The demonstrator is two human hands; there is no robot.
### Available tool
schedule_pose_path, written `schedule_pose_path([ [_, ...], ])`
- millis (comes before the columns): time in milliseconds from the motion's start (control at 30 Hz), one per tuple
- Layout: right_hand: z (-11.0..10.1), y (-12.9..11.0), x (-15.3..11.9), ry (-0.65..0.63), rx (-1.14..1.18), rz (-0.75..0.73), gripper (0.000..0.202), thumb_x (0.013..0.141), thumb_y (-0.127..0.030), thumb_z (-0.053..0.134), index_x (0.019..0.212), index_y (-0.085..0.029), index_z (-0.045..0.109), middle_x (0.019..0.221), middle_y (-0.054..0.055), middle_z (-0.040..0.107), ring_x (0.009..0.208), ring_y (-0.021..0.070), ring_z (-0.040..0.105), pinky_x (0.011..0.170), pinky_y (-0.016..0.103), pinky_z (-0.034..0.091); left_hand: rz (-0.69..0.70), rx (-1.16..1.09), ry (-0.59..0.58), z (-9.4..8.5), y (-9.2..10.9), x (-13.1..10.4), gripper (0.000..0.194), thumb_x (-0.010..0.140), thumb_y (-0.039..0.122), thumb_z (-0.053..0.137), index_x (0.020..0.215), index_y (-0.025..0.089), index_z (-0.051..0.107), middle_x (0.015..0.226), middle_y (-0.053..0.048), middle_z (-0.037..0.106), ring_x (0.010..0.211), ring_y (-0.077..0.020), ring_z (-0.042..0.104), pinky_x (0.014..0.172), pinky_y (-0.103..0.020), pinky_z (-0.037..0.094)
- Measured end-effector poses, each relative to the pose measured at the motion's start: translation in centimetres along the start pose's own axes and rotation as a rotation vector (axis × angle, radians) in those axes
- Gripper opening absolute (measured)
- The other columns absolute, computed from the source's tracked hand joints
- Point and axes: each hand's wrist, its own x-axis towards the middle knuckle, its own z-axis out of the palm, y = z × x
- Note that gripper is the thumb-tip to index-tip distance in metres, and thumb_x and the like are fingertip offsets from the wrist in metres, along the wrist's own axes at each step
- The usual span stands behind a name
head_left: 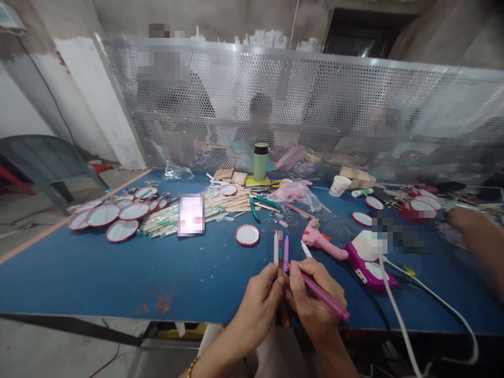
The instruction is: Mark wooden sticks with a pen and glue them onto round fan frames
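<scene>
My left hand (pixel 262 296) is closed around a thin brown stick (pixel 280 242) with a teal band near its upper part. Pinched in my right hand (pixel 317 299) is a pink marker (pixel 326 298), its tip end close to the stick. Just beyond my fingers are a purple pen (pixel 286 247) and a white pen (pixel 275 244), side by side with the stick. A round red-rimmed disc (pixel 247 235) lies farther forward on the blue table (pixel 189 278). To the right is a pink glue gun (pixel 325 242). My fingers hide the stick's lower part.
Red-rimmed discs (pixel 103 214) and wooden sticks (pixel 220 205) spread across the left and middle. A phone (pixel 191 214), green-handled pliers (pixel 268 202), a green bottle (pixel 260 164) and a paper cup (pixel 339 186) stand or lie around. Cables run by a magenta power strip (pixel 364 268); another person's arm (pixel 478 236) reaches in.
</scene>
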Motion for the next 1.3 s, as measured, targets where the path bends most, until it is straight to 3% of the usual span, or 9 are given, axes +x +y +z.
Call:
schedule_pose_path([
  [233,0.19,0.29,-0.33,-0.036,0.010,-0.015,0.011,0.090,-0.013,0.059,0.082,-0.019,0.064,0.065,-0.002,0.064,0.054,0.0091,0.061,0.053,0.019,0.049,-0.006,0.010,0.007,0.08,0.16,-0.18,0.045,0.092,0.064,0.044,0.084,0.020,0.045,0.053,0.006,0.049,0.042,-0.0086,0.050,0.041,-0.018,0.035],
  [500,-0.01,0.17,-0.12,0.014,-0.006,0.003,0.016,0.090,-0.013,0.058,0.076,-0.020,0.061,0.063,-0.003,0.063,0.053,0.0098,0.061,0.052,0.020,0.050,-0.005,-0.008,-0.006,-0.01,0.23,-0.13,0.047,0.091,0.066,0.045,0.083,0.019,0.045,0.057,0.005,0.052,0.042,-0.0081,0.050,0.040,-0.018,0.034],
  [700,0.13,0.16,-0.11,-0.038,0.012,-0.006,0.012,0.091,-0.013,0.059,0.081,-0.019,0.063,0.065,-0.002,0.065,0.054,0.0096,0.062,0.053,0.020,0.050,-0.002,-0.018,0.007,0.10,0.22,-0.14,0.047,0.090,0.066,0.047,0.084,0.019,0.046,0.055,0.006,0.049,0.041,-0.0084,0.050,0.039,-0.018,0.034],
  [933,0.00,0.07,-0.05,0.003,0.001,0.011,0.016,0.090,-0.014,0.058,0.076,-0.020,0.062,0.061,-0.002,0.064,0.052,0.0104,0.062,0.050,0.020,0.050,-0.005,-0.042,-0.007,0.00,0.31,-0.11,0.047,0.090,0.065,0.048,0.082,0.019,0.046,0.053,0.006,0.051,0.040,-0.0078,0.050,0.038,-0.017,0.032],
  [1300,-0.09,-0.06,-0.24,-0.081,0.045,0.007,0.012,0.091,-0.014,0.059,0.082,-0.019,0.065,0.064,-0.002,0.064,0.052,0.0097,0.062,0.051,0.020,0.050,-0.008,-0.029,0.010,0.11,0.16,-0.12,0.047,0.091,0.065,0.047,0.084,0.019,0.047,0.053,0.007,0.048,0.042,-0.0082,0.049,0.040,-0.018,0.034],
])
